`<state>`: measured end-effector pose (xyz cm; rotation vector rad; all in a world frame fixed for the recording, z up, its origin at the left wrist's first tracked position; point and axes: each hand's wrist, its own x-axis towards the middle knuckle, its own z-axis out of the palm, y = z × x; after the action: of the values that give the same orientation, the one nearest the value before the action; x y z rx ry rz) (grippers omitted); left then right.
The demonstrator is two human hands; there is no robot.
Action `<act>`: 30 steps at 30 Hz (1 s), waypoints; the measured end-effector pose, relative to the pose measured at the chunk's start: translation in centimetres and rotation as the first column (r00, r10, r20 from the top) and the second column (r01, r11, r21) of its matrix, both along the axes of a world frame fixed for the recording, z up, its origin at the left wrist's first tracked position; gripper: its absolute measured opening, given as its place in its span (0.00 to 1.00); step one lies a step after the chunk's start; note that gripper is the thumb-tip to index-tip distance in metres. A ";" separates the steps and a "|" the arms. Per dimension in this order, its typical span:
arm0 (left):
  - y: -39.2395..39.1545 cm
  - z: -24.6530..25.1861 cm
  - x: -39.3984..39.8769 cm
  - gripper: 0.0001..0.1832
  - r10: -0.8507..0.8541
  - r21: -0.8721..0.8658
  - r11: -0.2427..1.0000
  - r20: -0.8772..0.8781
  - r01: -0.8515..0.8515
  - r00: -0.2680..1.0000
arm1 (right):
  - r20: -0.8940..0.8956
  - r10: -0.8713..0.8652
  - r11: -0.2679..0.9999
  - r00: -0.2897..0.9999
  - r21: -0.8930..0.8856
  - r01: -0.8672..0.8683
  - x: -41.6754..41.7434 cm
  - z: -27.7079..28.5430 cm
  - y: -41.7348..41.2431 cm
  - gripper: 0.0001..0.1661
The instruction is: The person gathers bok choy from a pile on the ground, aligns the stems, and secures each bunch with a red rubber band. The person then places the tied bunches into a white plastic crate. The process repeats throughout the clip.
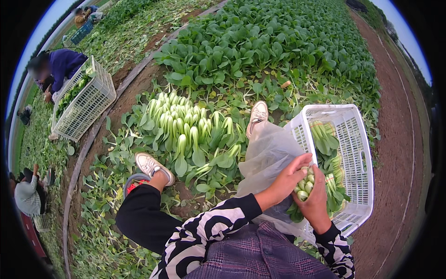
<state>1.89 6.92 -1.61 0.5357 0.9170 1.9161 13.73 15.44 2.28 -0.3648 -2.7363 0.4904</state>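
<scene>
Between my two hands, at the near side of a white plastic crate, is a bunch of bok choy [305,185] with its pale stem ends up. My left hand [291,176] presses it from the left; my right hand [315,200] wraps its right side. Banded bok choy bunches [324,137] lie inside the crate [366,174]. A translucent plastic sheet [268,153] covers my right leg beside the crate. Cut bok choy [177,118] lies in rows on the ground ahead, stems away from me.
A grey bucket [128,185] with red bands sits by my left shoe [151,167]. Standing bok choy [258,42] grows ahead, near a wooden handle [285,84]. A grey hose strip [78,167] runs along the left; beyond it co-workers crouch near another crate [87,104].
</scene>
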 end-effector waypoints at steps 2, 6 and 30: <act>-0.8 -0.1 -1.7 0.26 0.005 -0.024 1.000 -0.033 -0.006 0.999 | -0.006 -0.045 0.999 0.999 -0.013 0.045 -0.5 0.0 -0.2 0.51; -6.2 -7.2 -11.4 0.21 0.251 -0.309 0.896 -0.238 -0.318 0.938 | -0.016 -0.139 0.989 0.990 -0.062 0.137 0.1 -0.6 0.2 0.52; -24.1 -25.2 -30.3 0.09 0.329 -0.475 0.199 -0.792 -0.857 0.515 | -0.089 -0.236 0.955 0.968 -0.204 0.214 1.3 -5.0 2.4 0.46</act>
<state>-28.42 -17.19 -26.86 -0.0098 2.6716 1.5900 15.06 17.85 -2.77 -0.6683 -2.5040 0.6926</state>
